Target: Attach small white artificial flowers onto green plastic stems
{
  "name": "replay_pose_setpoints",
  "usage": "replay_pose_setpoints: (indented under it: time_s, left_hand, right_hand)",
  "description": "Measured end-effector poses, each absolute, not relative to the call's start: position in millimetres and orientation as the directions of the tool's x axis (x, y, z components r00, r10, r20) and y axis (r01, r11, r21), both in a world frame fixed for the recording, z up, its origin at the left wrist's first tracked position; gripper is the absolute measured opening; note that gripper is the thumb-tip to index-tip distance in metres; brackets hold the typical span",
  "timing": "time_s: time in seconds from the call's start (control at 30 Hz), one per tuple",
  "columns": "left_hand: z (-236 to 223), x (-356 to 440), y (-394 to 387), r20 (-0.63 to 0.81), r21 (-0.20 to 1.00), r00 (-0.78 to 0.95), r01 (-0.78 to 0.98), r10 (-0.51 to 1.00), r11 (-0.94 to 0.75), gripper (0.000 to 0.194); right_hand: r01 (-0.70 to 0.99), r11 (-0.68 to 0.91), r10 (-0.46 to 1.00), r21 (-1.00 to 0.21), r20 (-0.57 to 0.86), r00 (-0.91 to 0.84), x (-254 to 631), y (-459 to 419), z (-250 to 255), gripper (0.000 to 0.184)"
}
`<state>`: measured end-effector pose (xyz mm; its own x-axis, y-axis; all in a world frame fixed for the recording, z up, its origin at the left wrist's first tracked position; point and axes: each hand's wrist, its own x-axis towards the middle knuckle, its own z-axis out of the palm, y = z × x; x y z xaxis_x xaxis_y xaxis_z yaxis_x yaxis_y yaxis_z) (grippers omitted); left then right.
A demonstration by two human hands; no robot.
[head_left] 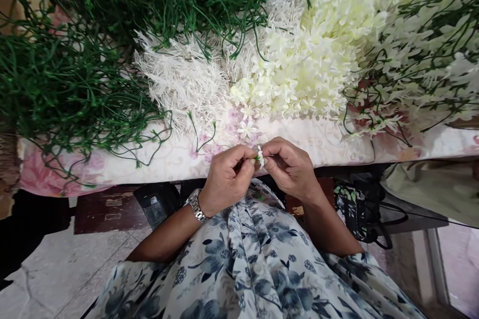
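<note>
A small white artificial flower (260,158) is pinched between the fingertips of both hands, just in front of the table's near edge. My left hand (229,175), wearing a metal watch (196,205), is closed on a green stem end behind the blossom. On the petal side, my right hand (292,168) grips the flower with thumb and forefinger. Most of the stem is hidden by the left fingers. Just beyond the hands, a loose white blossom (246,129) and a short forked green stem (204,142) lie on the floral cloth (322,145).
Green plastic stems (75,89) are heaped at left and across the back. White thin spiky pieces (190,77) lie in the middle, beside a pile of cream blossoms (299,70). Flowers on stems (419,60) spread at right. Below the table edge sits a dark patterned bag (350,209).
</note>
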<state>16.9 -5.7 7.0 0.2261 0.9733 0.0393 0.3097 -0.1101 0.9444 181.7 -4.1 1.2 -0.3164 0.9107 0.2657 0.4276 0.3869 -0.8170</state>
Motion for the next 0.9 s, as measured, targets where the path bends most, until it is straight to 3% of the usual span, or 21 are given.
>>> replay_pose_setpoints:
  time_s: [0.4, 0.57, 0.77, 0.9]
  left_hand:
    - [6.5, 18.3, -6.3, 0.123, 0.91, 0.231, 0.361, 0.965, -0.203, 0.013]
    - [6.3, 21.6, -5.2, 0.106, 0.92, 0.19, 0.355, 0.976, -0.169, 0.013]
    - [8.0, 21.7, -4.4, -0.051, 0.988, 0.131, 0.152, 0.99, 0.031, 0.008]
    - [10.5, 21.3, -5.7, -0.03, 0.995, 0.014, 0.097, 0.999, 0.028, 0.004]
  right_hand:
    - [0.457, 0.448, 0.887, -0.769, 0.318, -0.335, 178.6, -3.2, -2.2, 0.011]
    - [0.474, 0.486, 0.871, -0.734, 0.36, -0.335, 175.1, -2.2, -5.1, 0.013]
    - [0.527, 0.495, 0.868, -0.691, 0.417, -0.27, 185.7, -5.9, 6.0, 0.023]
    - [0.499, 0.449, 0.893, -0.741, 0.381, -0.239, 194.4, -20.2, 18.7, 0.027]
